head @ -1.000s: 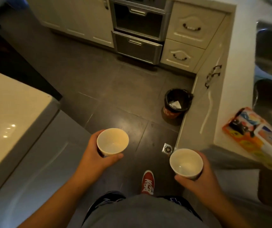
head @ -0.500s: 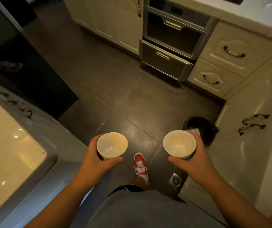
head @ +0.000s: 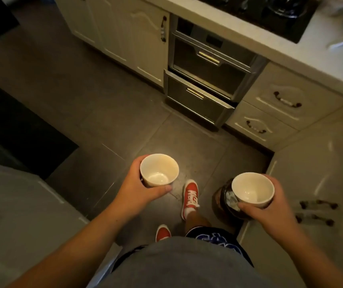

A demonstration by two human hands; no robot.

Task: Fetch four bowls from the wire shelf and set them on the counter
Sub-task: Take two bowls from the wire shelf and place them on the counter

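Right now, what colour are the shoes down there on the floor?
Red, with white laces and white soles. The front shoe shows it best in the head view.

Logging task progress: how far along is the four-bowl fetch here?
Done: nothing visibly placed; the counter shows no bowls. In hand: left hand holds one white bowl, right hand another, both empty, carried over the floor. Left: set both down; no other bowls in view.

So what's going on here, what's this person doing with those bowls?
A person is walking across a kitchen floor carrying two empty white bowls, one in the left hand and one in the right hand. The left bowl and right bowl are both upright and neither is set down; the counter with the stove lies ahead.
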